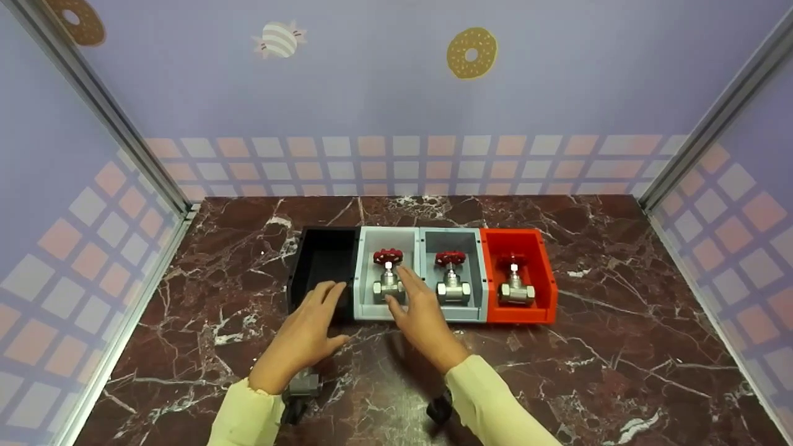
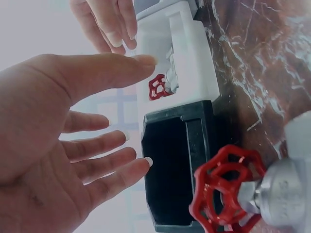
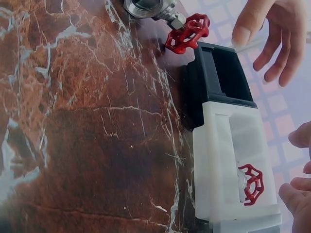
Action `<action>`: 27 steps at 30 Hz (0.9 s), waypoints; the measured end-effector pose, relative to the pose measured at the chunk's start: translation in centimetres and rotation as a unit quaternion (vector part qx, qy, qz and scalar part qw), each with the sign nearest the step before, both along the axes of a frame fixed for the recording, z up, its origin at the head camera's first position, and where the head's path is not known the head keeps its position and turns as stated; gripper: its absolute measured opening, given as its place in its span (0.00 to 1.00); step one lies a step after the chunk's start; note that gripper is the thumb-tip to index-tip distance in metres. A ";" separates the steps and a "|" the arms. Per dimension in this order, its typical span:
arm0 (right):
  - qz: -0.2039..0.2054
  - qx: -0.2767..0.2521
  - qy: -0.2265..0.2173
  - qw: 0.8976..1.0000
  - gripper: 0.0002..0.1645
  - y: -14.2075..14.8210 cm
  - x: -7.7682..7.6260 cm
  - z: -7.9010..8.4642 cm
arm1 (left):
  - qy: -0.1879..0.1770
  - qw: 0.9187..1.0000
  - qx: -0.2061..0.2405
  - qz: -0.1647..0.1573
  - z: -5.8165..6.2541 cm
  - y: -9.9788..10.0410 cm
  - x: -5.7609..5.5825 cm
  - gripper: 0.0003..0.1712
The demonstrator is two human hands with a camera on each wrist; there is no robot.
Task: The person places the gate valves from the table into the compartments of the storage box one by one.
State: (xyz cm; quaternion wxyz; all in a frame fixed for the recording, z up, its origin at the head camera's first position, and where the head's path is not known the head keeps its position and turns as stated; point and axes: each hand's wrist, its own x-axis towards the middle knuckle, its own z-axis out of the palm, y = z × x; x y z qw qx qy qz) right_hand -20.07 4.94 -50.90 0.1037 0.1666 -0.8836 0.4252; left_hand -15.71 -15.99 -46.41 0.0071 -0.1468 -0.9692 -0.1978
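Four small bins stand side by side on the marble table (image 1: 619, 347). The black bin (image 1: 322, 248) holds nothing. The light grey bin (image 1: 372, 313) beside it holds a steel valve with a red handwheel (image 1: 388, 275). My left hand (image 1: 310, 328) hovers at the black bin's front edge with straight, spread fingers. My right hand (image 1: 421, 316) reaches over the light grey bin's front, fingers extended beside that valve, gripping nothing. Another valve (image 2: 272, 194) lies loose on the table before the black bin (image 2: 170, 165), by my left wrist.
A second grey bin (image 1: 474, 272) and a red bin (image 1: 539, 272) continue the row to the right, each holding a similar valve (image 1: 452, 282) (image 1: 515, 285). Tiled walls with metal posts close the table in on three sides.
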 end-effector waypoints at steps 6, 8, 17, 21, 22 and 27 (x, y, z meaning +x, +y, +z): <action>0.002 -0.004 0.001 1.000 0.36 -0.5 0.1 0.1 | -0.009 1.000 -0.003 0.007 -0.1 -0.7 0.6 0.50; 0.003 -0.003 -0.006 1.000 0.36 -0.7 0.1 0.2 | -0.010 1.000 -0.004 0.010 -0.1 -0.9 0.9 0.49; 0.010 -0.003 -0.038 0.999 0.37 -1.7 0.2 0.4 | -0.033 0.999 0.000 0.023 -0.5 -2.0 1.7 0.50; 0.009 -0.003 -0.033 0.999 0.36 -1.8 0.1 0.5 | -0.037 0.999 0.004 0.031 -0.7 -2.4 2.0 0.50; 0.008 -0.003 -0.032 0.999 0.36 -1.8 0.1 0.6 | -0.036 0.999 0.005 0.030 -0.7 -2.5 2.0 0.50; 0.014 -0.001 -0.035 0.999 0.35 -2.1 -0.2 0.7 | -0.036 0.999 0.010 0.034 -0.9 -2.8 2.3 0.50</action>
